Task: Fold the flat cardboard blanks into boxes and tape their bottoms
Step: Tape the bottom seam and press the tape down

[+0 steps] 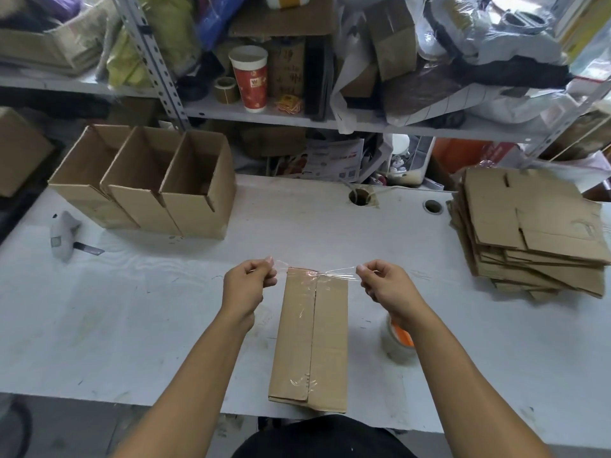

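**Cross strip of tape held over far end of box bottom**

Step in hand, by judgement: taping the bottom. A lengthwise strip already covers the seam of the box [312, 338], which lies bottom-up on the table [132, 309]. The left hand [246, 285] and right hand [385, 284] each pinch one end of a short strip of clear tape [319, 272] between thumb and fingertips, the other fingers curled. The strip spans between the hands, its middle bunched and touching the far edge of the box. The box lies between and below both hands, reaching toward the person. The next move calls for lowering both ends evenly and pressing them down the sides. The tape roll [398, 340] sits just beneath the right wrist; the stack of flat blanks [532, 226] lies well apart, right of the right hand
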